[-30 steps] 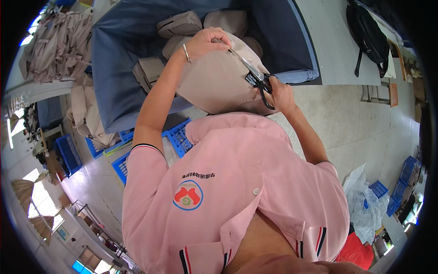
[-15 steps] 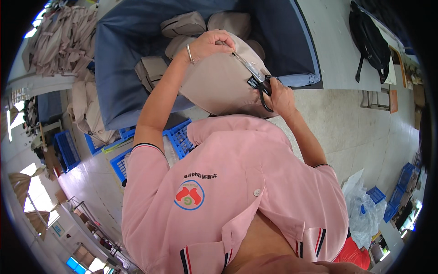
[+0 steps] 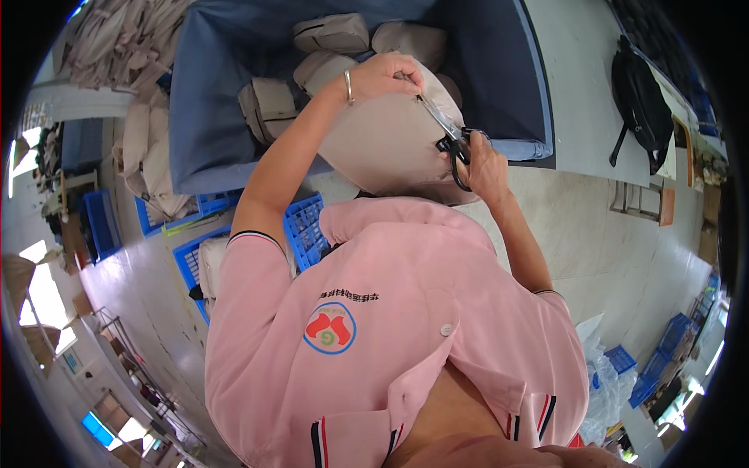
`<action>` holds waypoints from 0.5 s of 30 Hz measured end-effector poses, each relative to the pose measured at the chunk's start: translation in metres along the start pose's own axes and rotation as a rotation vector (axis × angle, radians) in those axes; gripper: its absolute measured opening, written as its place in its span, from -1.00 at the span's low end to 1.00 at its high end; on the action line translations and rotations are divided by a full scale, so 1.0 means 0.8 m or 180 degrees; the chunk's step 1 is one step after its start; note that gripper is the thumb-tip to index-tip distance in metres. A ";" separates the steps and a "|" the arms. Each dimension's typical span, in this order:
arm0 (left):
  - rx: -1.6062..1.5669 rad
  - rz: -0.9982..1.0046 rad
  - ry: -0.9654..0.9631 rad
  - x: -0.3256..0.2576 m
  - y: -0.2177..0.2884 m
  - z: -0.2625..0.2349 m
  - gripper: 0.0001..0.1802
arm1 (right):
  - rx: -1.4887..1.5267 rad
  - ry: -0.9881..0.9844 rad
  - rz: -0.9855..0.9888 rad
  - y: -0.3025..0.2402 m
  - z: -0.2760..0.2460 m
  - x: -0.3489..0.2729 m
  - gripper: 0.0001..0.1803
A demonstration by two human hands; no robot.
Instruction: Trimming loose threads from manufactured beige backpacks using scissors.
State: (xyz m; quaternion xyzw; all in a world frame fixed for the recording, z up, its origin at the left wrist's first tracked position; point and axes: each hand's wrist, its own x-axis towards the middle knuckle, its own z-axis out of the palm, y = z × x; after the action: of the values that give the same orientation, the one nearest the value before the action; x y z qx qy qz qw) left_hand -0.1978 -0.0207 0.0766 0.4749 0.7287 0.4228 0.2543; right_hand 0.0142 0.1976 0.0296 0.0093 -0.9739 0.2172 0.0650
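Note:
A large beige bag [image 3: 374,144] is held up in front of me, over the near edge of the blue bin. At its upper edge my left hand [image 3: 394,76], with a silver bangle at the wrist, pinches with thumb and fingers; what lies between the fingertips is too small to make out. My right hand [image 3: 485,170] grips black-handled scissors [image 3: 443,118]. Their metal blades lie along the bag's surface, tips just below my left fingertips. Whether the blades are fully together is hard to see.
Several smaller beige bags [image 3: 268,108] lie inside the blue fabric-lined bin [image 3: 207,101]. Blue plastic crates [image 3: 304,230] stand on the floor to the left, near piled beige fabric [image 3: 148,160]. A black backpack [image 3: 641,101] rests on the grey surface at right.
The whole view has shifted slightly, so bin, bag and hands appear a little further right. Both hands keep their holds, and the scissors stay against the bag.

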 end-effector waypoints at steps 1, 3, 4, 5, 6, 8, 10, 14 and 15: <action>-0.0088 -0.0002 0.0011 -0.001 -0.001 -0.002 -0.86 | 0.0002 -0.0022 -0.0046 -0.001 0.002 0.001 -0.37; -0.0177 -0.0030 0.0078 -0.007 -0.004 -0.001 -0.85 | -0.0032 -0.0070 0.0015 0.001 0.007 0.001 -0.35; -0.0112 0.0070 0.0194 -0.013 -0.006 -0.001 -0.83 | -0.0018 -0.0101 -0.0078 0.000 0.009 0.004 -0.35; -0.0042 0.0161 0.0314 -0.020 -0.006 -0.001 -0.82 | 0.0045 -0.0071 -0.0113 -0.003 0.011 0.003 -0.36; -0.0021 0.0101 0.0414 -0.025 -0.006 -0.001 -0.82 | 0.0112 -0.0046 -0.0155 -0.006 0.011 0.002 -0.37; 0.0202 0.0246 0.0311 -0.042 -0.002 -0.005 -0.82 | 0.0106 0.0029 -0.0312 -0.017 0.008 0.004 -0.46; 0.0374 0.0493 0.0450 -0.055 0.002 -0.002 -0.82 | 0.0032 0.0080 -0.0464 -0.014 0.013 0.002 -0.48; 0.0625 0.0531 0.1018 -0.093 0.035 0.009 -0.83 | 0.0027 -0.0087 -0.0720 -0.030 -0.003 0.005 -0.53; 0.0687 0.0406 0.1161 -0.113 0.047 0.011 -0.83 | 0.0027 0.0006 -0.0974 -0.030 -0.001 0.009 -0.53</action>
State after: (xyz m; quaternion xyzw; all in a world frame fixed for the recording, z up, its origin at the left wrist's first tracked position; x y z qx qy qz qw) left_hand -0.1349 -0.0923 0.1013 0.4602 0.7722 0.4365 0.0387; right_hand 0.0086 0.1766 0.0414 0.1577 -0.9602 0.2088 0.0982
